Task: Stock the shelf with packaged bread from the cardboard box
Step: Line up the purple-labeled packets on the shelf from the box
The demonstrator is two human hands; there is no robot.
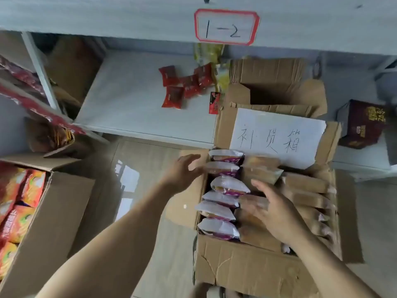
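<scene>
An open cardboard box [247, 263] stands on the floor in front of the shelf [133, 104]. It holds a row of white and purple bread packs [227, 186] on its left side and several brown packs [305, 186] on its right. A white sheet with handwriting is stuck to its rear flap. My left hand [182, 173] hovers with spread fingers at the box's left edge, close to the upper white packs. My right hand [277, 211] is spread over the middle of the box, above the brown packs. Neither hand holds anything.
Several red snack packs [182, 87] and a yellow bag lie on the shelf under a label reading 1-2. An empty open carton [277, 91] sits on the shelf behind the box. Another carton of orange packs [21, 207] stands at left. A dark red box [363, 123] is at right.
</scene>
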